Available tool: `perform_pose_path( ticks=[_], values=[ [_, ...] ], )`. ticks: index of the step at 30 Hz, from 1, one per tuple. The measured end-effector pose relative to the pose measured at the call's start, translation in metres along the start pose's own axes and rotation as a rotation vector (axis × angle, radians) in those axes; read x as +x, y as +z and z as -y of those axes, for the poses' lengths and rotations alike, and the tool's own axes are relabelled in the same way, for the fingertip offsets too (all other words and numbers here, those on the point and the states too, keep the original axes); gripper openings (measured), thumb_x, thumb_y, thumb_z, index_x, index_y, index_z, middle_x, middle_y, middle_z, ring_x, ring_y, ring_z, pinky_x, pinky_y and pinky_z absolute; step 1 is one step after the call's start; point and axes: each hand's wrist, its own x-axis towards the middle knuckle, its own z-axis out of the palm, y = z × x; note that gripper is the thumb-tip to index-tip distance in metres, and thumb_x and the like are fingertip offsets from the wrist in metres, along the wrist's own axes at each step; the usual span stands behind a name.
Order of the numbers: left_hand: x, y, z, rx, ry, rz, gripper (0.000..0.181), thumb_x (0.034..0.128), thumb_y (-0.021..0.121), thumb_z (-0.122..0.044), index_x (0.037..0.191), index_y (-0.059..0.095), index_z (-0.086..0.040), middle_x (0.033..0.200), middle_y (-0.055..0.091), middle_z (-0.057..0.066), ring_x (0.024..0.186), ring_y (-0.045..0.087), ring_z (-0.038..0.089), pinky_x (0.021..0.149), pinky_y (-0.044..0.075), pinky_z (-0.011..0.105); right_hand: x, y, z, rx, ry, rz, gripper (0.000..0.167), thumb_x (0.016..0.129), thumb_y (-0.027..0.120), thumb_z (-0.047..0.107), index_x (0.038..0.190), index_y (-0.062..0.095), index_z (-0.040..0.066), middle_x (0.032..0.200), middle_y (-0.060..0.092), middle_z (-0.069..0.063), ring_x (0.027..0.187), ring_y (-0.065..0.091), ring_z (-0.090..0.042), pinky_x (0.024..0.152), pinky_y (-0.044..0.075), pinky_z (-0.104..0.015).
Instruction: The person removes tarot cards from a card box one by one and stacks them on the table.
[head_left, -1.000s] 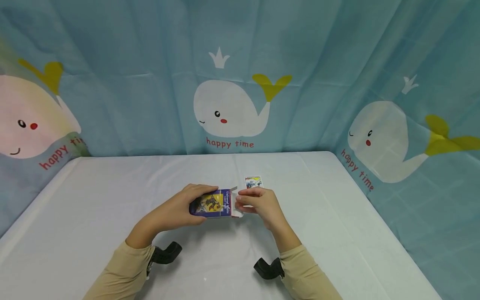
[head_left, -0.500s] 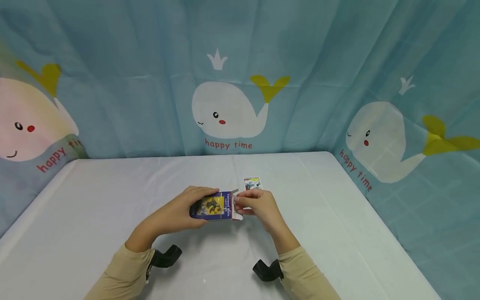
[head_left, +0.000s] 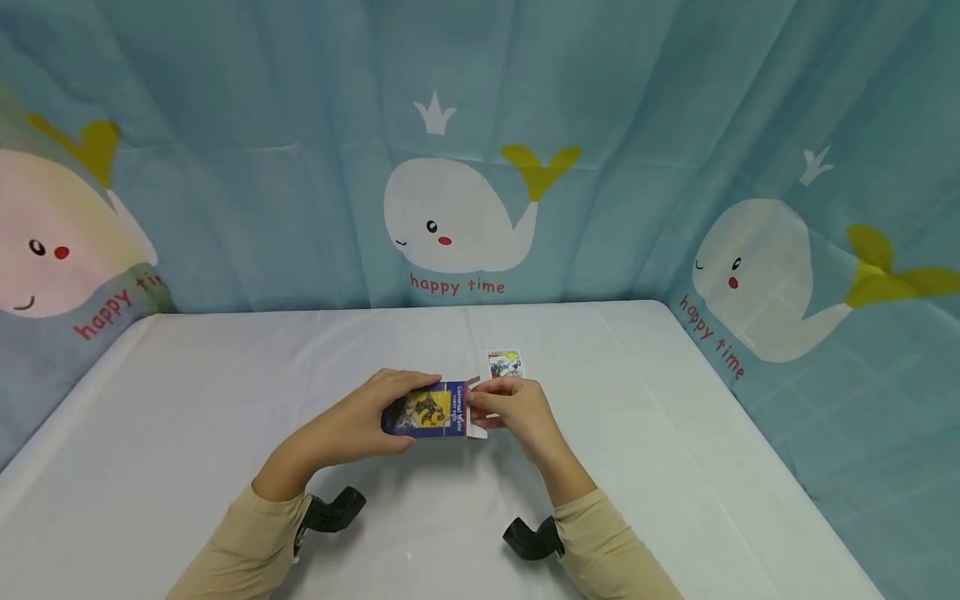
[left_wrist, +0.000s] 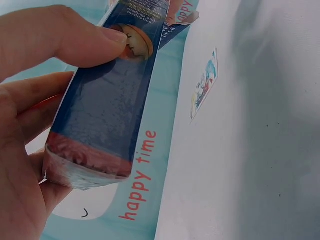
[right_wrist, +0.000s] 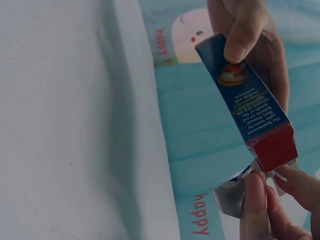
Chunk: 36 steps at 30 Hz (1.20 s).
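Note:
A blue tarot card box with a yellow picture on its face is held above the table, its flapped end to the right. My left hand grips it around the other end. In the left wrist view the thumb presses one narrow side of the box, with fingers behind it. My right hand is at the flapped end. The right wrist view shows its thumb and fingers pinching a flap beside a red end flap. What is inside the box is hidden.
Behind my right hand a picture card lies face up on the white-covered table, partly hidden in the head view. A blue curtain with whale prints rises along the table's back and right edges.
The fingers of my right hand have drawn nearer the box's end, so less of the white flap shows. The left hand keeps its grip, and the card lies where it was.

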Motion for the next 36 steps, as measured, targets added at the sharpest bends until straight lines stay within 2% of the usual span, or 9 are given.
perform_pose_path(
  ticks=[10, 16, 26, 36],
  values=[
    [0.000, 0.001, -0.001, 0.010, -0.007, -0.003, 0.077, 0.0788, 0.079, -0.008, 0.148, 0.048, -0.018, 0.145, 0.052, 0.006, 0.129, 0.046, 0.026, 0.098, 0.046, 0.046, 0.001, 0.002, -0.001, 0.009, 0.003, -0.004, 0.018, 0.088, 0.073, 0.009, 0.094, 0.071, -0.007, 0.080, 0.073, -0.006, 0.064, 0.067, -0.010, 0.063, 0.058, -0.026],
    [-0.001, 0.002, -0.002, 0.012, -0.013, 0.003, 0.076, 0.0785, 0.078, -0.008, 0.148, 0.048, -0.014, 0.146, 0.052, 0.007, 0.130, 0.046, 0.028, 0.100, 0.045, 0.049, 0.001, 0.000, -0.002, 0.003, 0.020, 0.007, 0.019, 0.088, 0.073, 0.011, 0.094, 0.071, -0.007, 0.074, 0.071, -0.003, 0.064, 0.066, -0.009, 0.063, 0.057, -0.025],
    [-0.002, -0.002, 0.000, 0.023, -0.020, -0.008, 0.076, 0.0796, 0.078, -0.009, 0.149, 0.047, -0.017, 0.147, 0.050, 0.007, 0.130, 0.045, 0.028, 0.100, 0.044, 0.050, 0.005, -0.014, 0.002, -0.036, 0.011, 0.009, 0.020, 0.089, 0.072, 0.012, 0.099, 0.072, -0.005, 0.090, 0.073, -0.012, 0.068, 0.068, -0.013, 0.068, 0.059, -0.029],
    [-0.001, -0.005, -0.001, 0.028, -0.032, 0.000, 0.077, 0.0798, 0.077, -0.009, 0.149, 0.046, -0.016, 0.148, 0.049, 0.008, 0.132, 0.045, 0.029, 0.101, 0.044, 0.051, 0.006, -0.036, 0.007, -0.095, 0.005, 0.036, 0.024, 0.089, 0.071, 0.010, 0.107, 0.071, -0.005, 0.099, 0.072, -0.015, 0.071, 0.068, -0.014, 0.071, 0.060, -0.031]
  ],
)
